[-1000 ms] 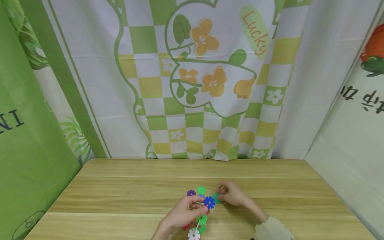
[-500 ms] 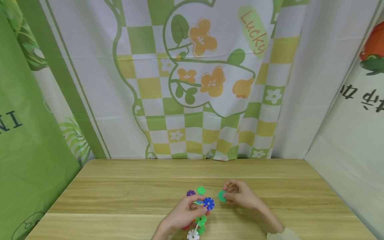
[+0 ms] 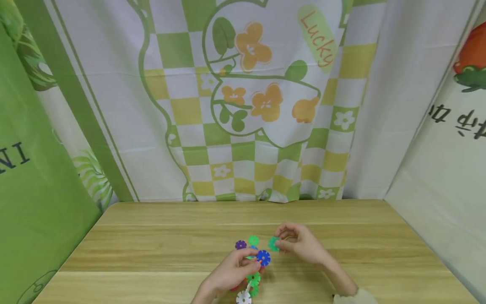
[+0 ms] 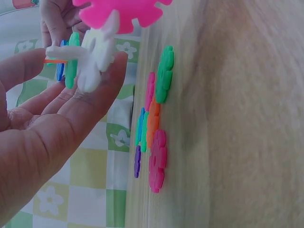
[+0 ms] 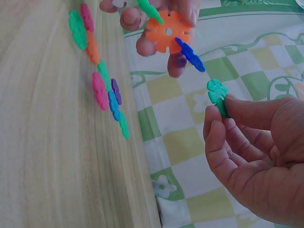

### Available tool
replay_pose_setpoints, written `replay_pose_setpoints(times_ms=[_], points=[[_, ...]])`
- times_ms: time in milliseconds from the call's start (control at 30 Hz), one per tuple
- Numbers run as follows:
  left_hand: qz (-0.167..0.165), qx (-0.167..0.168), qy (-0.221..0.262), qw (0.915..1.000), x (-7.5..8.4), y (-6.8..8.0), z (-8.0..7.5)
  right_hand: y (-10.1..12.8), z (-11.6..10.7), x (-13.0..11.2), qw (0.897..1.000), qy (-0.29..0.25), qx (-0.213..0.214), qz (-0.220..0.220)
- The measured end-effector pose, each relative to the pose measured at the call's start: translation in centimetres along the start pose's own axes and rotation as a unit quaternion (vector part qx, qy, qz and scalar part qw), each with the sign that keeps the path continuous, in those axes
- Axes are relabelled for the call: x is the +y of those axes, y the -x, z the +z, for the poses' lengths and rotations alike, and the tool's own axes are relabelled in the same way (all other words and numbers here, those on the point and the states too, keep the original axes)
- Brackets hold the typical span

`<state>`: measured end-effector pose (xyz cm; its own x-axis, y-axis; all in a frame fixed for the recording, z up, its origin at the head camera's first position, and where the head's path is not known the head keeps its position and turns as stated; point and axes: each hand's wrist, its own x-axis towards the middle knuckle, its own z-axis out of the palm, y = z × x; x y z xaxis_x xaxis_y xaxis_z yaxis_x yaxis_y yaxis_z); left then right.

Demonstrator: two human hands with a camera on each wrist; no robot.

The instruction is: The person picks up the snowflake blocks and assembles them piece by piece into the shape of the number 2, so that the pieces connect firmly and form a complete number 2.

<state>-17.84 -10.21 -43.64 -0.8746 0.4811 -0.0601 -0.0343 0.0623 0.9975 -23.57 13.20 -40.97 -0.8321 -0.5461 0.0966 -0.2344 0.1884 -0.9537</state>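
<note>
Fingers and thumb of my left hand [image 3: 230, 270] pinch a cluster of joined plastic snowflake discs above the table. An orange disc [image 5: 156, 35] sits at the grip, with a blue disc [image 5: 191, 56] slotted at an angle on its edge. Toward the other end are a green disc [image 4: 71, 64], a white disc [image 4: 99, 54] and a pink disc [image 4: 126, 14]. My right hand [image 3: 303, 245] pinches a teal-green snowflake disc [image 5: 217, 93] by its edge between thumb and fingers. That disc is held apart from the blue one, a small gap between them.
Several loose discs lie on the wooden table [image 3: 152, 240] beneath and beyond my left hand, among them a purple disc [image 3: 241, 245], a light green disc [image 3: 253, 240] and a pink disc [image 5: 99, 91]. A patterned curtain [image 3: 247, 169] hangs behind the table's far edge.
The right hand pulled the teal-green disc rightward from beside the blue disc, then came back a little left and farther from me. The left hand stays nearly still with its cluster.
</note>
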Motion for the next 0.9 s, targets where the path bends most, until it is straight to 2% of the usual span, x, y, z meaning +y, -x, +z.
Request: replay_pose_setpoints(times_ms=[367, 633, 900], points=[[-0.004, -0.037, 0.012, 0.9993, 0.1, -0.1, 0.0, 0.0, 0.4, 0.4, 0.999, 0.007, -0.028, -0.047], [0.019, -0.078, 0.063, 0.9948, -0.3, -0.2, 0.2, -0.1, 0.1, 0.8, 0.996, 0.008, -0.051, -0.071], [0.018, -0.065, 0.096, 0.9931, -1.0, -0.5, 0.8, -0.1, 0.1, 0.7, 0.996, 0.014, -0.041, -0.072]])
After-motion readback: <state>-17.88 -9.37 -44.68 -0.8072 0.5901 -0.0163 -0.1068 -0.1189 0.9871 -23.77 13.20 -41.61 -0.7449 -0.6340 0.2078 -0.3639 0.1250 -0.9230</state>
